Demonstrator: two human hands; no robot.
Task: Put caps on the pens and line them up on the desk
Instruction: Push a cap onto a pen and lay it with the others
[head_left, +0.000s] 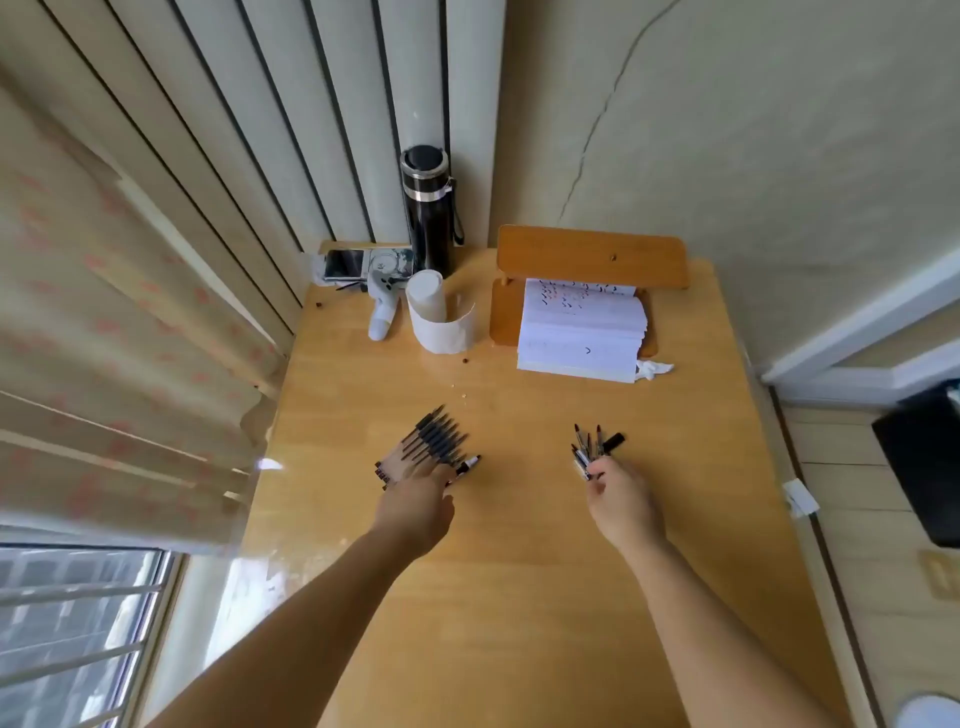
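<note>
Pale wood filled most of my view: a light wooden desk pushed into a corner beside a curtained window. On its left half lay a row of slim dark-capped pens with clear barrels, packed side by side and touching, all angled the same way; I counted roughly nine or ten, though they sat too close together for a sure count. One black-and-white pen lay at the near end of that row, just beside it. My left hand rested flat, fingers spread open across the near ends of the row, gripping nothing that I could see. On the right half sat a loose cluster of uncapped pens with reddish tips, perhaps five or six, fanned out and overlapping, with one short black cap lying at the cluster's right edge. My right hand was partly curled, fingertips meeting at the near ends of that cluster; I could not tell whether it actually gripped a pen. Farther back stood one black insulated bottle, one white paper roll and one open white book.
</note>
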